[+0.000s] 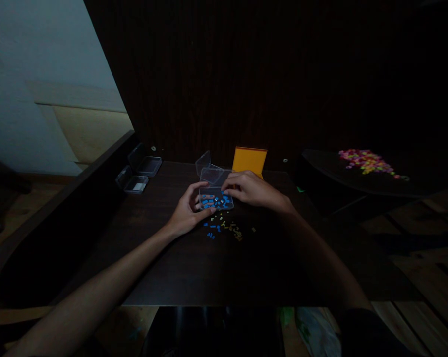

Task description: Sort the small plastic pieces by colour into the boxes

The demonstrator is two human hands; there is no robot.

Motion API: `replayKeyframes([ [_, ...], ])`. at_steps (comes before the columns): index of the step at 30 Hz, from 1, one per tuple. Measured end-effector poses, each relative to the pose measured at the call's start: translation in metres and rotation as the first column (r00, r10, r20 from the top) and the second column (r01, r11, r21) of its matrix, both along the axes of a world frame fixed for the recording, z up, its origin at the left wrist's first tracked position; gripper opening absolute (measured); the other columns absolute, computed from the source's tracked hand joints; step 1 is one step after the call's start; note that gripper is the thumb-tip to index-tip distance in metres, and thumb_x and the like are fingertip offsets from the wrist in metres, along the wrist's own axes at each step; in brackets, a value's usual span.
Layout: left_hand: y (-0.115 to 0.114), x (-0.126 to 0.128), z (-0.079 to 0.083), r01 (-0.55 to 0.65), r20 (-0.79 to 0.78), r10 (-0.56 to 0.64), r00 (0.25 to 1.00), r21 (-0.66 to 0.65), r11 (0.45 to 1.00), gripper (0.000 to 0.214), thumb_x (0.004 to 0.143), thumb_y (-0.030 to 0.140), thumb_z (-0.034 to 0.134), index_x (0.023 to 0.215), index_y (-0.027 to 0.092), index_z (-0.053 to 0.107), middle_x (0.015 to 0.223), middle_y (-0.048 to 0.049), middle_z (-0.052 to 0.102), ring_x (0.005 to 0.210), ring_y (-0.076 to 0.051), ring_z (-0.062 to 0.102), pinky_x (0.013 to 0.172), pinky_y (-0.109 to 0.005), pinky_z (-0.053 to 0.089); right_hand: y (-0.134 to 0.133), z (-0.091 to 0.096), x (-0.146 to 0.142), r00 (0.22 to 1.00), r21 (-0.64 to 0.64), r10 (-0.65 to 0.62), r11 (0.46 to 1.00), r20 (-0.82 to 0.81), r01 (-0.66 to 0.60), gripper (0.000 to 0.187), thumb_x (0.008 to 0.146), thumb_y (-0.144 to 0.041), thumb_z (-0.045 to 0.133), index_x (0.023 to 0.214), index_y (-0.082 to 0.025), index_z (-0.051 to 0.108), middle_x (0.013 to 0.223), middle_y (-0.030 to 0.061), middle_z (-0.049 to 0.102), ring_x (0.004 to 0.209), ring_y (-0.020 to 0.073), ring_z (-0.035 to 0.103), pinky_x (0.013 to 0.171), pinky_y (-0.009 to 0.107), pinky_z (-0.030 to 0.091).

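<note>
My left hand [189, 212] is wrapped round the left side of a clear plastic box [227, 209], thumb at its front edge and fingers behind. Small blue pieces [218, 202] lie inside the box, and its see-through lid [212, 173] stands open at the back. Over the box's right rear part is my right hand [246, 187], fingertips pinched together close to the blue pieces; what they hold, if anything, is too small to name. In front of the box, loose yellowish pieces [237, 232] and a few blue bits [211, 235] are scattered on the dark table [164, 267].
An orange-yellow open case [250, 161] stands behind my right hand. Two other clear boxes with raised lids, one nearer [137, 185] and one farther [150, 166], sit at the left by the raised side panel [79, 198]. Colourful beads [367, 161] are heaped on a dark surface at right.
</note>
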State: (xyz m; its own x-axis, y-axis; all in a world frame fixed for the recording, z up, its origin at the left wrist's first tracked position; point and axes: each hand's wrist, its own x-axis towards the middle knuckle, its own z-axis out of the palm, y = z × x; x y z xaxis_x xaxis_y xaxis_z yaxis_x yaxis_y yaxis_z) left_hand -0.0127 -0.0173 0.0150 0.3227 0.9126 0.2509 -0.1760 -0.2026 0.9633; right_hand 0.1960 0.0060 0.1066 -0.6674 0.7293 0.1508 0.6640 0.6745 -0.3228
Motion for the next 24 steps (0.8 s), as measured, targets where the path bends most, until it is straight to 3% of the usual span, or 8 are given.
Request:
replayKeyframes([
  [6, 0.000, 0.000, 0.001, 0.011, -0.002, -0.011, 1.000, -0.026, 1.000, 0.065, 0.066, 0.024, 0.079, 0.122, 0.023, 0.047, 0.113, -0.0077, 0.062, 0.105, -0.025, 0.063, 0.091, -0.044, 0.055, 0.000, -0.005, -0.003, 0.995, -0.015, -0.099, 0.995, 0.013, 0.099, 0.013, 0.090, -0.017, 0.055, 0.096, -0.014, 0.067, 0.087, 0.0050, 0.066, 0.077, 0.0136, 0.055, 0.069, 0.024, 0.035],
  [11, 0.001, 0.000, 0.000, 0.008, -0.004, -0.008, 1.000, -0.026, 1.000, 0.063, 0.067, 0.024, 0.079, 0.122, 0.023, 0.047, 0.115, -0.0076, 0.060, 0.104, -0.024, 0.064, 0.089, -0.044, 0.055, 0.001, -0.004, -0.001, 0.996, 0.039, -0.056, 0.998, 0.063, 0.053, 0.015, 0.088, -0.017, 0.057, 0.097, -0.015, 0.069, 0.090, 0.0056, 0.066, 0.080, 0.0148, 0.054, 0.069, 0.024, 0.034],
  [17, 0.000, 0.000, 0.000, 0.011, 0.013, -0.010, 1.000, -0.036, 0.999, 0.066, 0.065, 0.024, 0.081, 0.122, 0.022, 0.048, 0.123, -0.0098, 0.056, 0.103, -0.023, 0.064, 0.089, -0.041, 0.056, -0.002, 0.000, 0.002, 0.979, -0.054, 0.009, 0.999, 0.201, 0.002, 0.016, 0.082, -0.015, 0.063, 0.093, -0.019, 0.073, 0.080, 0.0025, 0.062, 0.072, 0.0134, 0.052, 0.064, 0.024, 0.032],
  [24, 0.000, 0.001, 0.000, 0.030, 0.016, -0.030, 0.999, -0.036, 0.999, 0.066, 0.066, 0.023, 0.080, 0.123, 0.022, 0.047, 0.120, -0.0095, 0.057, 0.103, -0.023, 0.063, 0.091, -0.042, 0.054, 0.002, -0.011, -0.001, 0.972, -0.051, 0.028, 0.999, 0.233, -0.017, 0.013, 0.081, -0.022, 0.068, 0.092, -0.020, 0.073, 0.083, 0.0038, 0.062, 0.075, 0.0152, 0.052, 0.066, 0.025, 0.033],
])
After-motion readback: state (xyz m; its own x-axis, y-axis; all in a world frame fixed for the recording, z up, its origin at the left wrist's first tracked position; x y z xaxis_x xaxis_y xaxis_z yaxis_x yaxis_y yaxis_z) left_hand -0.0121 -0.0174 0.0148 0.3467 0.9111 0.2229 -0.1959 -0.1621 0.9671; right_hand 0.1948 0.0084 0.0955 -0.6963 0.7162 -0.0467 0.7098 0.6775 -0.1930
